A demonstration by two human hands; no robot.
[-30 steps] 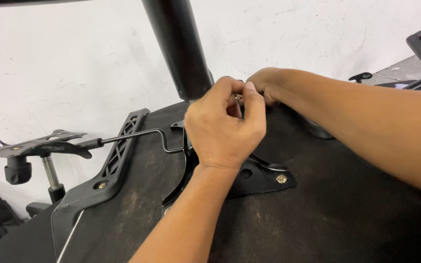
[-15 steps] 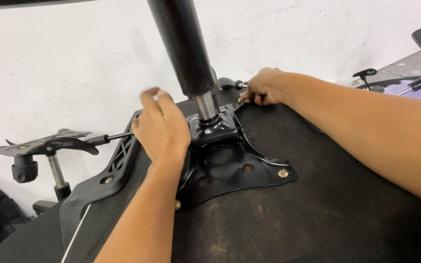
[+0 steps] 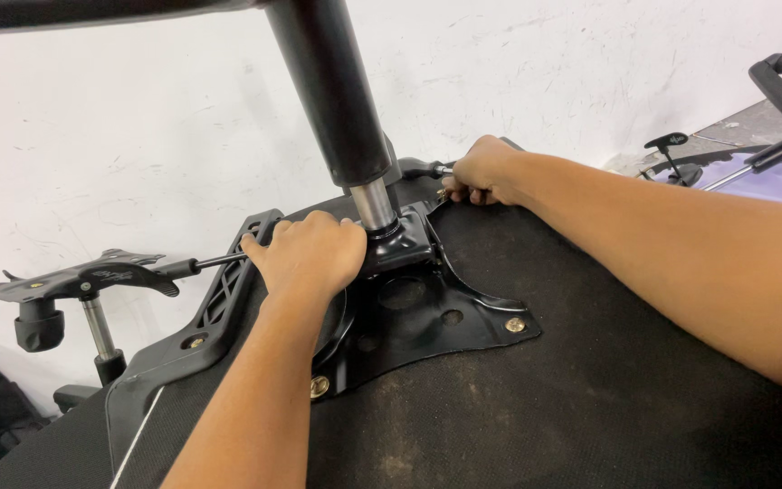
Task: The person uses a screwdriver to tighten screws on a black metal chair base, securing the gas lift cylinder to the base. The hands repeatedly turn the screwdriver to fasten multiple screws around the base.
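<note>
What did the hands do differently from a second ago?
The left hand left the right hand's spot, swung left and settled on the black mechanism plate beside the gas cylinder, which it uncovered. The right hand stayed at the plate's far edge by the lever knob. The seat underside did not move.

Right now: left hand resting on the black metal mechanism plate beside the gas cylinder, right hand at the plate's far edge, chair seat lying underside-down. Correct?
Not quite. In the head view the chair seat lies underside-up: the black mechanism plate bolted to its underside faces the camera. The rest holds: left hand rests on the plate beside the gas cylinder, right hand at its far edge.
</note>
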